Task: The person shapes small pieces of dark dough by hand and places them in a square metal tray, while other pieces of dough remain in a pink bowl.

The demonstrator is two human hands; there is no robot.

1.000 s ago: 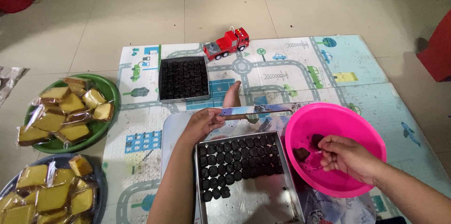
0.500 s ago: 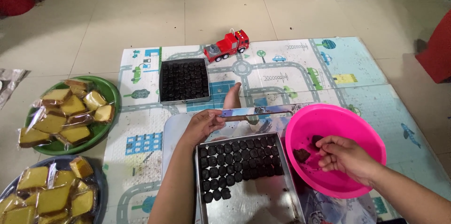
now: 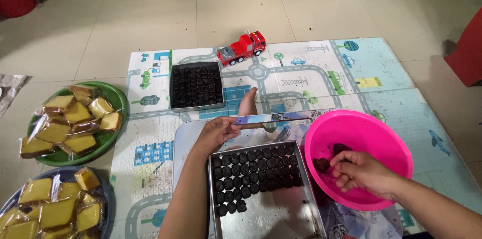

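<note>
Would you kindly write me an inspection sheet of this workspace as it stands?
Surface: play mat with road print on tiled floor.
Job's things: metal tray partly filled with dark round sweets; pink bowl holding dark dough.
Clutter: red toy truck; full dark tray; two plates of wrapped cakes.
Hands: left hand holds a flat blade; right hand pinches dough in the bowl.
Cables: nothing seen.
Surroundings: red objects at the edges.

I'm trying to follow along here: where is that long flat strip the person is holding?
In the head view, the long flat strip sits mid-frame in the left hand, stretching rightward just above the metal tray of dark pieces toward the rim of the pink bowl.
</note>
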